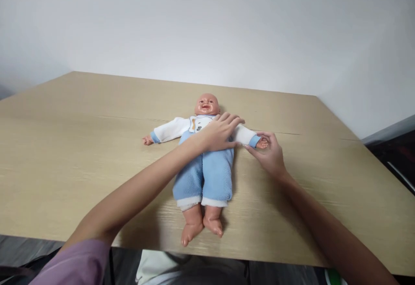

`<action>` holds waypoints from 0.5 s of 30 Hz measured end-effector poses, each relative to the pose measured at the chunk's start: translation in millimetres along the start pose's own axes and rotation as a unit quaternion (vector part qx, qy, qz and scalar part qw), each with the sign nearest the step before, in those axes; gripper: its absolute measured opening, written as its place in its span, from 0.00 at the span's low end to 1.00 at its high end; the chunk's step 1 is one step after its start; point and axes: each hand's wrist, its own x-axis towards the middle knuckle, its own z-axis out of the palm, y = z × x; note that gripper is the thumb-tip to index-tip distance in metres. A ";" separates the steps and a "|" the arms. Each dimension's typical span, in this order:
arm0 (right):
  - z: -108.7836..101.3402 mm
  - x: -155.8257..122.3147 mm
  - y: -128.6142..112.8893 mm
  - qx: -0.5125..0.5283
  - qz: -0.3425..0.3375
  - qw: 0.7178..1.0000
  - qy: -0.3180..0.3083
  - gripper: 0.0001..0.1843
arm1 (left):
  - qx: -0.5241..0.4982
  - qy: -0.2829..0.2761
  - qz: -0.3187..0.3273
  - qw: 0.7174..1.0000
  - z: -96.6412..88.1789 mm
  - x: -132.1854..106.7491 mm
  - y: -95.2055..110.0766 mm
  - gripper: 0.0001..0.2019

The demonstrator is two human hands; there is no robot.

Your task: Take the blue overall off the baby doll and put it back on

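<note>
A baby doll (201, 172) lies on its back on the wooden table, its head away from me and its bare feet toward me. It wears a white top with a picture on the chest and fluffy light blue trousers with white hems. My left hand (222, 133) rests over the doll's chest and shoulder, fingers stretched out and thumb apart below. At the end of the outstretched arm on the right, my right hand (271, 153) has its thumb and fingers around the blue-cuffed sleeve (246, 136). The doll's other arm reaches out to the left, untouched.
The light wooden table (81, 159) has a seam running across it and its near edge close to my body. A pale wall (207, 30) rises behind it. Dark objects (395, 155) stand beyond the table's right edge.
</note>
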 end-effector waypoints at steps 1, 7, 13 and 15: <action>1.9 -0.3 -2.8 0.043 0.022 0.999 0.000 0.34 | 0.008 -0.022 -0.002 1.000 5.1 7.2 0.9 0.33; 12.4 -1.3 7.2 0.186 0.098 0.977 -0.021 0.40 | -0.022 -0.074 -0.050 0.996 17.9 19.2 -5.0 0.21; 16.3 -6.1 28.1 0.113 0.129 0.981 -0.096 0.47 | -0.093 0.008 -0.062 0.994 19.4 11.0 -10.7 0.16; 18.3 -6.9 26.3 0.049 0.102 0.985 -0.126 0.40 | -0.131 0.043 -0.063 0.988 19.0 8.7 -12.6 0.17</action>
